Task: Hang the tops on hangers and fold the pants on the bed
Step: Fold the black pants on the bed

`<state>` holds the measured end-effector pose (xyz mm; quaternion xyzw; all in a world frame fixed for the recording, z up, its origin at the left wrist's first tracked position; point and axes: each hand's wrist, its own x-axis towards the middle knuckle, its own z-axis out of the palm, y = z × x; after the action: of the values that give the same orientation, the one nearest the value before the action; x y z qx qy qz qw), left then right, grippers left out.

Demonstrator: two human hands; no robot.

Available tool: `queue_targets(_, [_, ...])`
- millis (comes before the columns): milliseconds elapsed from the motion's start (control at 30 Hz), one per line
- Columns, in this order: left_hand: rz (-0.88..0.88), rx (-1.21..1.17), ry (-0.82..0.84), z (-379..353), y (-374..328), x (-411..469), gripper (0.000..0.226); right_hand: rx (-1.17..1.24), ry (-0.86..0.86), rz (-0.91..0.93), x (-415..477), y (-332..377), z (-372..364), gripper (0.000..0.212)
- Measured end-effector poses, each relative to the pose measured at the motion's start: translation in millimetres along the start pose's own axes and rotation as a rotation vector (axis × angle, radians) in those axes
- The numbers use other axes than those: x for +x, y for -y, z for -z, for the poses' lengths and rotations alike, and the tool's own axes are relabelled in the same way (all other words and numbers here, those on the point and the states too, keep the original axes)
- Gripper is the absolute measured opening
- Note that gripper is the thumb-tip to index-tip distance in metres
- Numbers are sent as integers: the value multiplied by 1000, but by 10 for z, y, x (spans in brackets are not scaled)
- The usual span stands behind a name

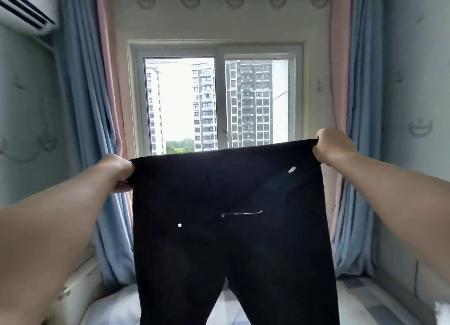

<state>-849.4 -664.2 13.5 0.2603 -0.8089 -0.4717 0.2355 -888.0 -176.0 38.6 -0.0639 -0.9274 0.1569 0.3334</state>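
Observation:
A pair of black pants (231, 239) hangs spread out in front of me, held up by its waistband, with both legs dropping past the bottom of the view. A short silver zip and a small white dot show on the fabric. My left hand (117, 172) grips the left corner of the waistband. My right hand (333, 146) grips the right corner, a little higher. The bed (117, 307) lies below, mostly hidden by the pants. No tops or hangers are in view.
A window (219, 100) faces me, flanked by pink and blue curtains (80, 105). An air conditioner (24, 8) sits high on the left wall. A wall (418, 105) stands close on the right.

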Motion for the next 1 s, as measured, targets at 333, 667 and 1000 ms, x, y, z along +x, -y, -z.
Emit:
queue_targets(333, [241, -1133, 327, 355, -797, -413, 30, 1327, 367, -586, 305, 446, 492, 31])
queue_targets(667, [-233, -784, 130, 269, -896, -305, 33, 1001, 243, -174, 367, 545, 448, 20])
queue_targets(1000, [-307, 58, -226, 548, -742, -123, 40, 429, -44, -40, 364, 481, 555, 50])
